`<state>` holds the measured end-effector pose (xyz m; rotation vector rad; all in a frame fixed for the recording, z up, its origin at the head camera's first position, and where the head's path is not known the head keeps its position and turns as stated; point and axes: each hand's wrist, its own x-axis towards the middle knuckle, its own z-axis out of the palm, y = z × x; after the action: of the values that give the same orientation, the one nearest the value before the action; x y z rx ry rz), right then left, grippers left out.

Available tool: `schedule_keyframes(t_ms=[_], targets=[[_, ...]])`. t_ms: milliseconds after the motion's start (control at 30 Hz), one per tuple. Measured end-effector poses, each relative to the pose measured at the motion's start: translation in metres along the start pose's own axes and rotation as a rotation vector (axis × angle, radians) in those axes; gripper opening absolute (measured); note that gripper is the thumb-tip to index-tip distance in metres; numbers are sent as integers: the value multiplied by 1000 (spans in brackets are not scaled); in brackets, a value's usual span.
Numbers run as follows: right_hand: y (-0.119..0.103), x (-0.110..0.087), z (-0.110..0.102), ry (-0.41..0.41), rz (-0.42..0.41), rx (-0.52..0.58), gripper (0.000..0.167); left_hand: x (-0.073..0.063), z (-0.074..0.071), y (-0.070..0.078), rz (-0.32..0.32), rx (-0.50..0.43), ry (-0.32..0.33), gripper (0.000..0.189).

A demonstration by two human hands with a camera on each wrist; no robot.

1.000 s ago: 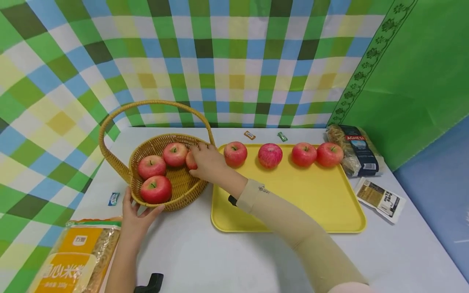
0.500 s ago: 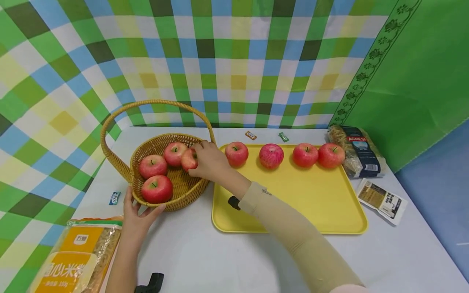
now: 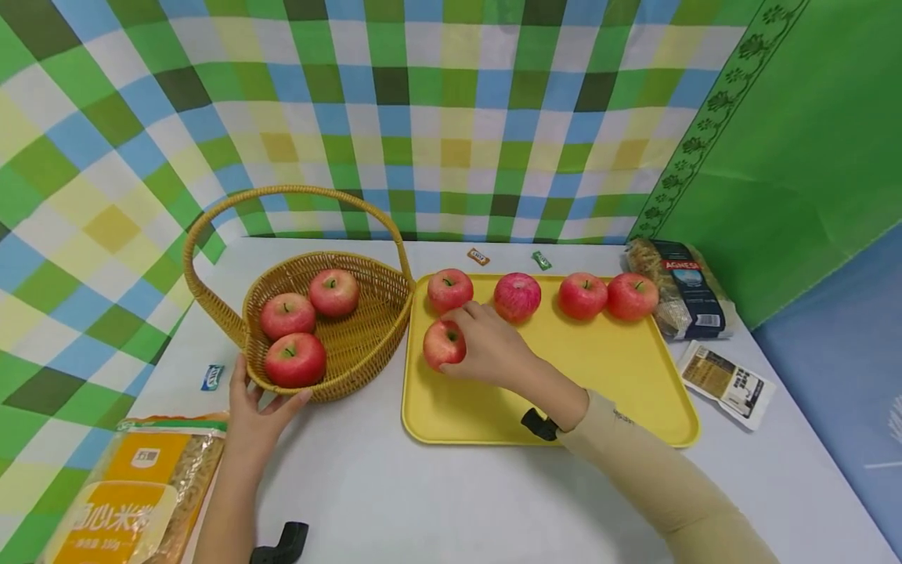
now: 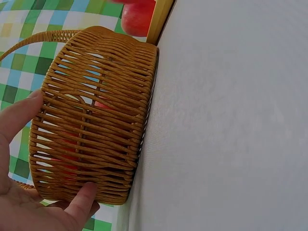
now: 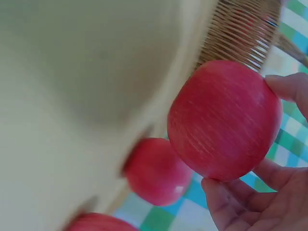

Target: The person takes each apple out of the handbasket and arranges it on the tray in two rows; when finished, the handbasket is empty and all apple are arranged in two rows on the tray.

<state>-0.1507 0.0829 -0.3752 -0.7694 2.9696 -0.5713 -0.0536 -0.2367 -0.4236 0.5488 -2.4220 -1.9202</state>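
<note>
My right hand (image 3: 490, 345) pinches a red apple (image 3: 444, 346) between thumb and fingers, above the left part of the yellow tray (image 3: 564, 392). In the right wrist view the held apple (image 5: 225, 120) fills the middle, with fingertips on its side. My left hand (image 3: 262, 415) holds the near left side of the wicker basket (image 3: 366, 345); in the left wrist view its thumb and fingers lie on the woven wall (image 4: 96, 120). Inside the basket are three apples (image 3: 296, 360). Several more apples (image 3: 517, 298) stand in a row along the tray's far edge.
A pasta bag (image 3: 680, 286) and a small pouch (image 3: 729, 384) lie right of the tray. At the front left is an orange-labelled bag (image 3: 134, 493). Small wrapped candies (image 3: 212, 377) lie left of the basket and behind the tray (image 3: 541, 261). A tall handle (image 3: 296, 190) arches over the basket.
My right hand has lifted an apple out of the basket and carried it right, over the tray. My left hand has stayed at the basket.
</note>
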Motion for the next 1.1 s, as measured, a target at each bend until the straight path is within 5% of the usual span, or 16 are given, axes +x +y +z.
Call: schedule_keyframes(t_ms=[400,600,767,1100], targets=[[6,-4,17,-6,-34,-69,68,1,2,-2,-21,-6,0,113],[-37,18,9,55,-122,134,74,0,1,-2,-18,-7,7,112],[-86,51,37,-27,-206,233,74,-1,1,-2,-3,-30,10,112],[-144,96,86,-196,-124,136,69,0,2,-5,22,-65,-10,112]])
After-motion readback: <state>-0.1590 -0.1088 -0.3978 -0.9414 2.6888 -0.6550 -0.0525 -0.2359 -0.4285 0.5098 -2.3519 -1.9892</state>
